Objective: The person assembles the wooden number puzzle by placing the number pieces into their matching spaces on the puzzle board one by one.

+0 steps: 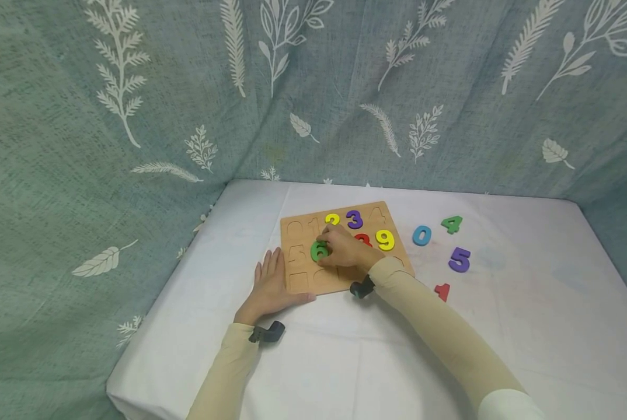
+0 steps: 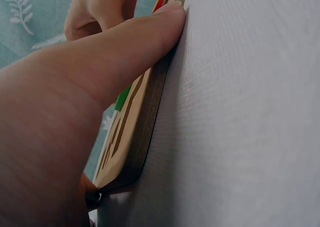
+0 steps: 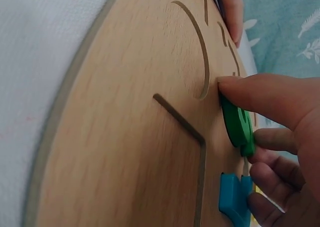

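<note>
A wooden number puzzle board (image 1: 303, 274) lies on the white-covered table. My right hand (image 1: 345, 246) is over it, thumb and fingers pinching a green number 6 (image 1: 319, 251) at its place in the middle row; the piece stands slightly proud of the wood in the right wrist view. My left hand (image 1: 272, 287) rests at the board's left front corner, fingers straight along the side and thumb along the front edge. On the board sit a yellow 2 (image 1: 332, 219), a purple 3 (image 1: 354, 219), a partly hidden red piece (image 1: 363, 239) and a yellow 9 (image 1: 385, 240).
A blue piece (image 3: 233, 199) sits on the board beneath my right fingers. Right of the board lie a blue 0 (image 1: 421, 235), a green 4 (image 1: 452, 224), a purple 5 (image 1: 459, 260) and a red 1 (image 1: 442, 291), partly covered by the sleeve. A patterned curtain (image 1: 345, 116) hangs behind.
</note>
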`<state>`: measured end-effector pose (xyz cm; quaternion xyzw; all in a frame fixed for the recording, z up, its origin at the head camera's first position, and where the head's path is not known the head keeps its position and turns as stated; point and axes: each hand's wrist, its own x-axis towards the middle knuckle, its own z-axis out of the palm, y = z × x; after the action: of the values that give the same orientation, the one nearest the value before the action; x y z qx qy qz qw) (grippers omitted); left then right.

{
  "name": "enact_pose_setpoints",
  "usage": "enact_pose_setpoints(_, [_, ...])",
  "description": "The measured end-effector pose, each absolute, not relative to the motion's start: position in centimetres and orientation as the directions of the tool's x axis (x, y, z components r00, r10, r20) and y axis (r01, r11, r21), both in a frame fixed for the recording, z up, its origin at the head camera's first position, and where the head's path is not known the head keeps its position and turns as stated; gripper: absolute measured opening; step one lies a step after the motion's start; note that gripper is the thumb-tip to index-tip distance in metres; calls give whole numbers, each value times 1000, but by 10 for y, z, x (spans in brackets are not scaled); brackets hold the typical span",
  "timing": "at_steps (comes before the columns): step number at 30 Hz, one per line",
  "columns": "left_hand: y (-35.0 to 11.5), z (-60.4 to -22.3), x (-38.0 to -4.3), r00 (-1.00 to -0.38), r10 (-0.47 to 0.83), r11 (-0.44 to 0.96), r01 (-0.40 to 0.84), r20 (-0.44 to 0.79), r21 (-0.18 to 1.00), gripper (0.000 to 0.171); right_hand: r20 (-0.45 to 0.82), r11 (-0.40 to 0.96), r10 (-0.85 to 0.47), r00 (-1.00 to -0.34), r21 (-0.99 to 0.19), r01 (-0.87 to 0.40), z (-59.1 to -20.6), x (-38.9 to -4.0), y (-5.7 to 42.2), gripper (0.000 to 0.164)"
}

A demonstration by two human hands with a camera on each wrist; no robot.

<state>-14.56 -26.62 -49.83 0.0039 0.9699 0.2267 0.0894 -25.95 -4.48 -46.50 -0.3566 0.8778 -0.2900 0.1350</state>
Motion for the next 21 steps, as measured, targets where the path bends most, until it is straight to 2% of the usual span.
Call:
enact_pose_setpoints(15, [-265, -497, -146, -983, 42, 899, -41, -178, 437, 149, -21, 568, -712, -702, -605, -558, -465, -259, -44, 61])
enact_pose_setpoints(21, [-265, -497, -146, -983, 38, 899, -44, -179, 436, 149, 20, 554, -713, -701, -598, -579, -466, -260, -44, 61])
